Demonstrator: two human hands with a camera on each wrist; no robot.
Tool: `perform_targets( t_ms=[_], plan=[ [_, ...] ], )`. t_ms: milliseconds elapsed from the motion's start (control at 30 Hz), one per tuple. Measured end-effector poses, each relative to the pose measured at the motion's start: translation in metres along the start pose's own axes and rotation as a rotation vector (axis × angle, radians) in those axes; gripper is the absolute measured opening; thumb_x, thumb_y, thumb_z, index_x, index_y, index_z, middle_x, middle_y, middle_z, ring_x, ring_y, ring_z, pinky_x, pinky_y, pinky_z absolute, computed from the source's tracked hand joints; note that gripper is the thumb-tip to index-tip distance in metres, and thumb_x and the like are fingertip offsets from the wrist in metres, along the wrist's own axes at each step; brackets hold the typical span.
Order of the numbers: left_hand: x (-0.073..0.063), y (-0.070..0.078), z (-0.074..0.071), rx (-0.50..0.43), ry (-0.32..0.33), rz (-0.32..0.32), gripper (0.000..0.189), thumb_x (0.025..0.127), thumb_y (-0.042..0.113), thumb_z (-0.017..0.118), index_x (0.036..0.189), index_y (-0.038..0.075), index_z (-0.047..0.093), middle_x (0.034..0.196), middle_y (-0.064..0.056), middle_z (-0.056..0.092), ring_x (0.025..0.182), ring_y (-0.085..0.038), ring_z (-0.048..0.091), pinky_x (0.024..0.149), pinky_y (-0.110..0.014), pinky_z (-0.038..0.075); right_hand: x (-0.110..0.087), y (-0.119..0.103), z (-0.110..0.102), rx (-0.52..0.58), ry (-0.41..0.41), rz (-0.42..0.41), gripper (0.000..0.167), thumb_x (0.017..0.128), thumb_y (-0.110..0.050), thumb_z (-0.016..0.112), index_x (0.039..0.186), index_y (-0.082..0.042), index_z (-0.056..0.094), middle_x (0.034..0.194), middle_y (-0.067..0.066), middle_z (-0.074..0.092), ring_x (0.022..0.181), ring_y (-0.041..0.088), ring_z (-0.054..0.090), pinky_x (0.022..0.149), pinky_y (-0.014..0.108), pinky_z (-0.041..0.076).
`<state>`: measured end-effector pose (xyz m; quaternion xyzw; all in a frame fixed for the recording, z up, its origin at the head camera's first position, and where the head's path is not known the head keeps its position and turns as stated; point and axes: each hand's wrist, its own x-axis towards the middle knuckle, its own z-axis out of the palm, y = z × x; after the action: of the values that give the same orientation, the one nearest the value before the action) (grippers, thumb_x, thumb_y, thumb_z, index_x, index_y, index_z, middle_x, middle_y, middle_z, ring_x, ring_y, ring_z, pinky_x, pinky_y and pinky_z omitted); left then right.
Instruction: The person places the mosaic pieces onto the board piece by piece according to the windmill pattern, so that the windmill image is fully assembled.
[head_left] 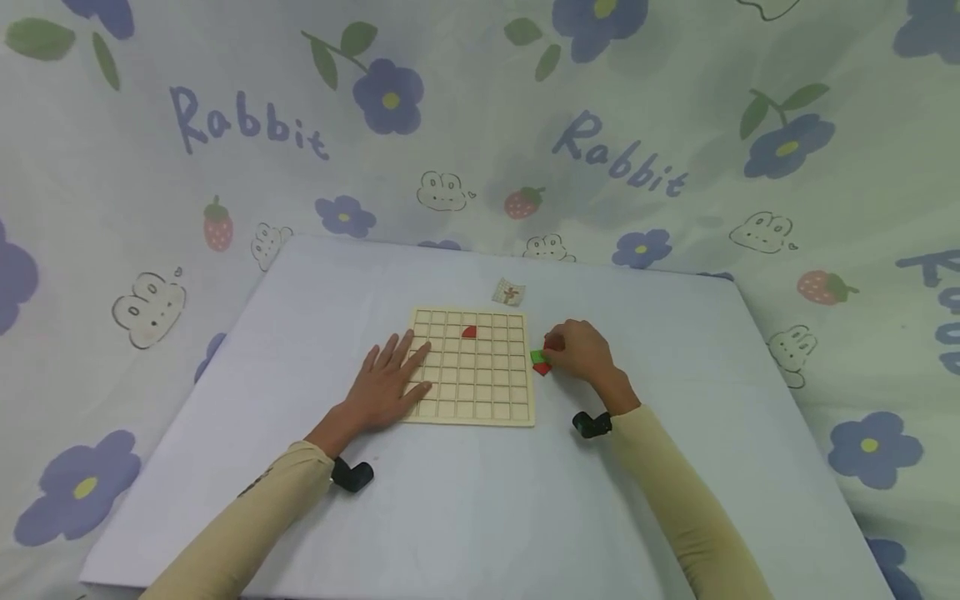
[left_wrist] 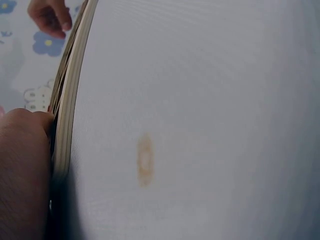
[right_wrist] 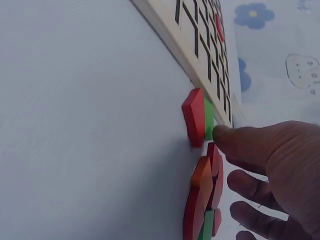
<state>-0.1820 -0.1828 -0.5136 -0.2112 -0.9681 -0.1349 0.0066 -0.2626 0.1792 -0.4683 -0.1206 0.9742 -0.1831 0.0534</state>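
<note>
The square board [head_left: 480, 392] is pale cream and has a pattern of grid lines; the piece on it [head_left: 469, 332] is red. Beside it one loose piece [right_wrist: 195, 119] is red, the green piece [right_wrist: 208, 119] is bright, another [right_wrist: 202, 172] is orange. The sleeves [head_left: 675, 500] are beige, the table [head_left: 465, 517] is white. The whitish curtain [head_left: 465, 125] carries blue-violet flowers [head_left: 372, 93] with yellow centres and red strawberries [head_left: 218, 232]

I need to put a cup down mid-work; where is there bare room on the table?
The white table is bare between the two beige-sleeved forearms, left of the left hand, and right of the right hand. It is crowded along the right edge of the square beige gridded board, where small red, green and orange pieces lie.
</note>
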Motion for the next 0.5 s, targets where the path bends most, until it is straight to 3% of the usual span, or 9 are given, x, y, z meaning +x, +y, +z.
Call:
perform_targets(
  t_ms=[333, 500],
  plan=[
    [-0.0009, -0.0032, -0.0006, 0.011, -0.004, -0.011, 0.069, 0.102, 0.054, 0.037, 0.158, 0.018, 0.022, 0.164, -0.014, 0.005, 0.148, -0.037, 0.004, 0.113, -0.06, 0.006, -0.0013, 0.0026, 0.0012, -0.058, 0.059, -0.01, 0.027, 0.086, -0.028, 0.074, 0.108, -0.012, 0.076, 0.085, 0.004, 0.064, 0.079, 0.025, 0.054, 0.071, 0.041, 0.044],
    [-0.0009, 0.0004, -0.0015, -0.008, -0.005, -0.001, 0.069, 0.102, 0.055, 0.036, 0.159, 0.018, 0.022, 0.163, -0.014, 0.006, 0.148, -0.038, 0.005, 0.113, -0.06, 0.006, 0.002, 0.0019, 0.0028, -0.042, 0.046, 0.016, 0.023, 0.086, -0.023, 0.072, 0.107, -0.017, 0.077, 0.093, 0.003, 0.068, 0.087, 0.027, 0.053, 0.077, 0.047, 0.041]
  ],
)
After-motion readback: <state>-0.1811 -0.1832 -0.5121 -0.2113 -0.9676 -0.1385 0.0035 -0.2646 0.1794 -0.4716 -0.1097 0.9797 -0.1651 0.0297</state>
